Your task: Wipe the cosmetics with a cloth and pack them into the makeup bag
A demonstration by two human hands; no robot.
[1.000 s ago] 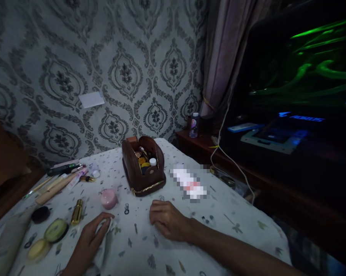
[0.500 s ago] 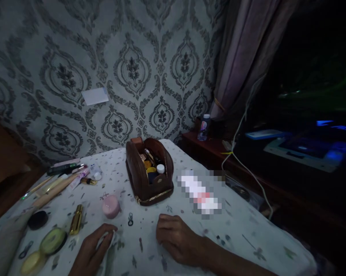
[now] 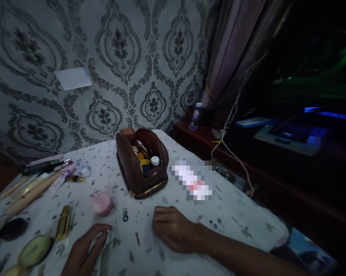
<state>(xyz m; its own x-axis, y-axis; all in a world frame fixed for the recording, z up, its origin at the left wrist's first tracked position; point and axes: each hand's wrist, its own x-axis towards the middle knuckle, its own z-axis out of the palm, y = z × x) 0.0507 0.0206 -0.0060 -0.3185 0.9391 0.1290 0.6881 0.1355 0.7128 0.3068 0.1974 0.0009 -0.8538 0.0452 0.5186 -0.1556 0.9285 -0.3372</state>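
Note:
Both my hands rest on the white patterned cloth [image 3: 150, 264]. My left hand [image 3: 85, 247] lies at the lower left, its thumb and forefinger apart with no object visible between them. Just beyond it sits a pink round jar [image 3: 103, 204]; a gold tube [image 3: 63, 223] lies to its left. My right hand [image 3: 175, 230] is curled into a loose fist, and nothing shows in it. Past that fist stands a brown cosmetic bag [image 3: 150, 188], unzipped, with small cosmetics inside, among them a white-capped container [image 3: 154, 160]. The palm sides of both hands are hidden.
A green-lidded round jar [image 3: 35, 250] and a dark round lid [image 3: 13, 229] lie at left. Several tubes and brushes [image 3: 37, 188] spread behind them. Right of the bag is a blurred-out flat item [image 3: 192, 181]. A bottle [image 3: 195, 116] stands on a red-brown ledge.
The view has turned slightly, so the bag and jars sit further left and the bag a little higher. Both hands keep the same pose on the cloth.

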